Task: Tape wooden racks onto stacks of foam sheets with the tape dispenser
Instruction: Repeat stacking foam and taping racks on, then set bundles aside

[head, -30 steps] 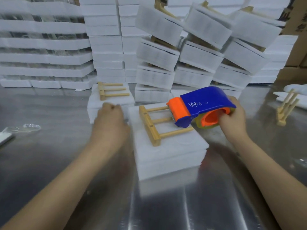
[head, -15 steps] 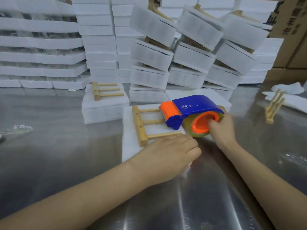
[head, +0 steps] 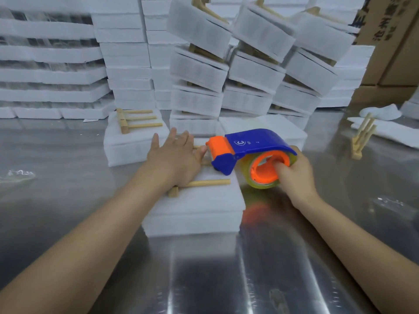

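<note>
A white foam stack [head: 199,207] lies on the steel table in front of me. A wooden rack [head: 204,184] lies flat on top of it, mostly hidden under my left hand [head: 176,157], which presses down on it with fingers spread. My right hand [head: 294,173] grips the blue and orange tape dispenser [head: 249,152], fingers in the orange core of the tape roll. Its orange nose sits at the stack's right side, beside my left fingertips. A second foam stack [head: 133,143] with another wooden rack [head: 133,120] lies behind to the left.
Tall piles of foam bundles [head: 226,71] fill the back of the steel table [head: 68,200]. A loose wooden rack [head: 362,137] stands at the right beside foam sheets. Cardboard boxes [head: 390,53] stand at the far right. A scrap of clear film [head: 18,174] lies at the left.
My left hand has moved from the stack's near edge up onto the wooden rack and flattened on it. The dispenser stays at the stack's right side in my right hand.
</note>
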Demonstrator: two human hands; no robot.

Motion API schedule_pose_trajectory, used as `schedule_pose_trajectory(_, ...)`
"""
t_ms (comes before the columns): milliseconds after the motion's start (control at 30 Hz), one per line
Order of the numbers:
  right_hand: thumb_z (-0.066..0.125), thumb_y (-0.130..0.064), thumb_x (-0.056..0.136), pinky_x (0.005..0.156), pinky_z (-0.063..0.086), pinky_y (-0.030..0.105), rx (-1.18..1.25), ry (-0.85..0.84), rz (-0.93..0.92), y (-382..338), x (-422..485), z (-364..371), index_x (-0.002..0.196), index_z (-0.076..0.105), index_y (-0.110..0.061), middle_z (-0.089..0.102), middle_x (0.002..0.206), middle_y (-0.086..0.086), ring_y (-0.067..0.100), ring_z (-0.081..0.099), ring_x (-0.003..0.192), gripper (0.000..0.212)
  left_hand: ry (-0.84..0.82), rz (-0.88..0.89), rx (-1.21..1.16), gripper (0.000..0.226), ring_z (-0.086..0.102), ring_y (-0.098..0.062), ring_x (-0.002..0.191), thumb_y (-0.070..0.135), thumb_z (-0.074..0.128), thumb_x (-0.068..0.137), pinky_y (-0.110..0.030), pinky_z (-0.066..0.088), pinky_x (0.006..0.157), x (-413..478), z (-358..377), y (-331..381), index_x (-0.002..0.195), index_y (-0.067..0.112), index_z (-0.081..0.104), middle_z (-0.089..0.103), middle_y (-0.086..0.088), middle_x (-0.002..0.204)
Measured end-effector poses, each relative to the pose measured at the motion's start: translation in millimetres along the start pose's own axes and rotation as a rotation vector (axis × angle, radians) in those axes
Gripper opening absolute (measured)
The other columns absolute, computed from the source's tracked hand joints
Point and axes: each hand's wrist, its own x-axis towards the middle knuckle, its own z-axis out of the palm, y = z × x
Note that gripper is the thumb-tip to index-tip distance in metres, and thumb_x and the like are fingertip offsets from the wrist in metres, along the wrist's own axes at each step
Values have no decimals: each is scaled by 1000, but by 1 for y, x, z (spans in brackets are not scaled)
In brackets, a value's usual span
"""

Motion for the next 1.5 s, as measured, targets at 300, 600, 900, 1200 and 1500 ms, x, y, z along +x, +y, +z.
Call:
schedule_pose_trajectory(300,59,1,75,81,52,33,-203,31,26,17,26,-62,131,52,-29,65,109,5,20,64,84,63,-44,-23,76,57,-12,-17,148,40,1,102,-50,-10,118,2,-4,-2,153,17,-6,-10,6,161)
schedule_pose_trajectory(600,53,-4,71,88,42,28,-329,29,-210,22,21,-88,127,57,-12,66,110,5,18,60,103,57,-69,-36,218,57,-14,-22,148,30,17,103,-55,-11,115,10,-19,15,153,16,-6,-14,2,161)
schedule_pose_trajectory(900,57,13,74,89,36,10,-355,76,-310,22,19,-87,129,54,-8,62,121,10,19,56,108,58,165,104,-103,29,33,-25,117,32,42,92,-36,25,90,35,4,91,92,12,64,56,-6,106)
schedule_pose_trajectory(1200,48,22,68,85,39,9,-343,53,-325,13,18,-74,126,53,-3,57,114,9,15,52,101,63,181,84,-271,20,34,-24,113,26,54,83,-33,26,79,42,11,86,88,16,70,61,-2,91)
schedule_pose_trajectory(1500,51,5,69,79,49,46,-529,30,-224,7,19,-71,124,53,-17,58,114,9,30,55,102,59,190,115,-398,16,39,-20,119,31,61,83,-33,25,87,42,9,82,89,25,76,59,10,85)
